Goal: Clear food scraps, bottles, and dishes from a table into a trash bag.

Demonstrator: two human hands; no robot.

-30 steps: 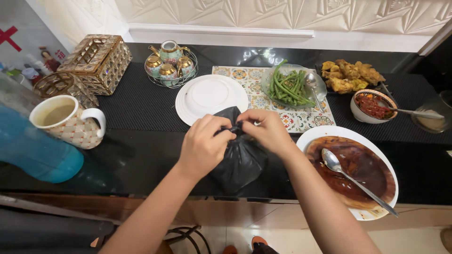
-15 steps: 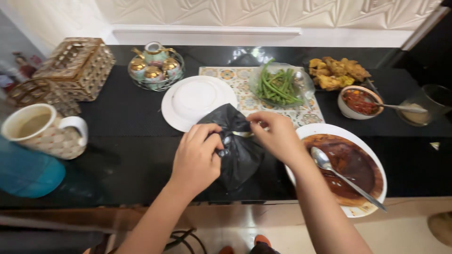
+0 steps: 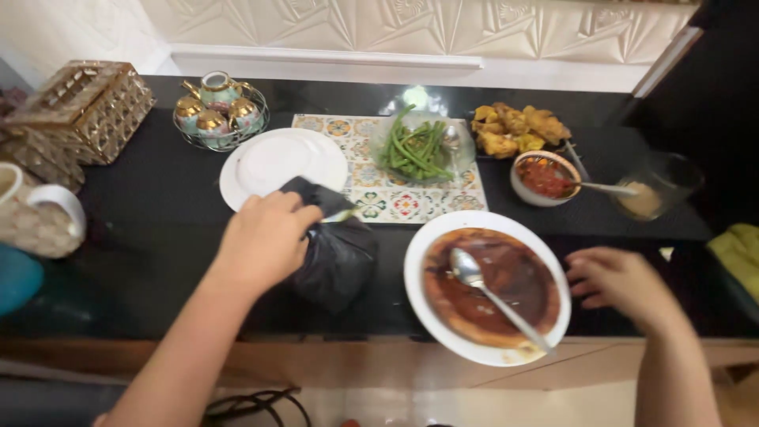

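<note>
My left hand [image 3: 265,241] grips the gathered top of a black plastic bag [image 3: 336,253] that rests on the black counter near its front edge. My right hand [image 3: 621,285] hovers over the counter to the right of a large white plate [image 3: 427,237]; its fingers are apart and it holds nothing. That plate is smeared with brown sauce and a metal spoon [image 3: 494,296] lies across it.
Behind the bag lie an empty white plate [image 3: 281,162], a patterned mat [image 3: 371,198], a glass bowl of green beans [image 3: 419,146], fried pieces [image 3: 518,126], a bowl of red sauce [image 3: 541,178] and a glass [image 3: 656,186]. A tea set [image 3: 217,111], gold baskets [image 3: 87,107] and a mug [image 3: 35,213] stand left.
My right hand has let go of the bag's top and moved right, past the sauce plate. My left hand still holds the bag. The view has shifted right.
</note>
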